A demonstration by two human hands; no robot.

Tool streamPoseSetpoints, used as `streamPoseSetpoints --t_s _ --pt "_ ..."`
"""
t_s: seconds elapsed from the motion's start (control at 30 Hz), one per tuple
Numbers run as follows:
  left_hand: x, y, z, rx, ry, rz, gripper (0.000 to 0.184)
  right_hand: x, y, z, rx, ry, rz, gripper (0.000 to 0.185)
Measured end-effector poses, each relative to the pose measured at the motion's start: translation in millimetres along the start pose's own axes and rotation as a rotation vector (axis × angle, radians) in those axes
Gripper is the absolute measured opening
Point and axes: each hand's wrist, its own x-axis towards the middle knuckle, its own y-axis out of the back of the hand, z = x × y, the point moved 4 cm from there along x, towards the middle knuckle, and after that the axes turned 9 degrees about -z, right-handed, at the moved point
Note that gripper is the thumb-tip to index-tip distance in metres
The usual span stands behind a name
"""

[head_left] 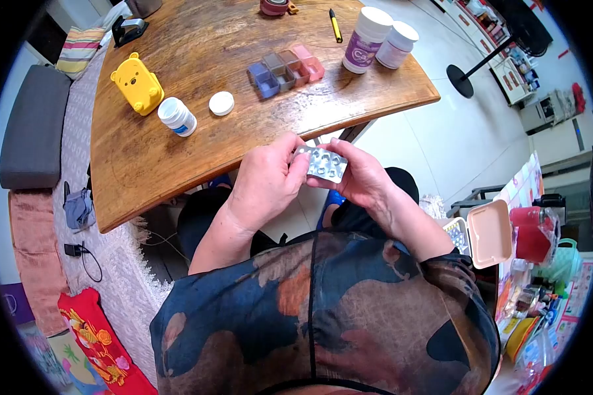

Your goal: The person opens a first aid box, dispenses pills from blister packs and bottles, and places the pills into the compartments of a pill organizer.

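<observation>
Both hands hold a silver blister pack (327,164) just off the table's near edge. My left hand (268,172) grips its left end, with the thumb pressed on the foil. At the pack's right side, my right hand (362,172) has its thumb above and fingers beneath. Several pockets show on the pack; whether pills sit in them is hard to tell. Beyond the hands, a pill organizer (285,74) with blue, grey and pink compartments stands on the table. An uncapped white bottle (178,118) and a white lid (222,103) are to its left.
The wooden table (197,62) carries a yellow bear-shaped case (138,85), a tall white-and-purple bottle (366,43), a second white bottle (398,46) and a yellow-black pen (336,26). To my right, an open pink box (489,234) sits among cluttered items. A black stand (460,80) is on the floor.
</observation>
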Motion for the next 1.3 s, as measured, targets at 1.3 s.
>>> streamPoseSetpoints --t_s 1.3 --pt "-3 16 0 -0.293 -0.024 0.115 0.009 16 -39 -66 -0.993 0.699 -0.094 0.026"
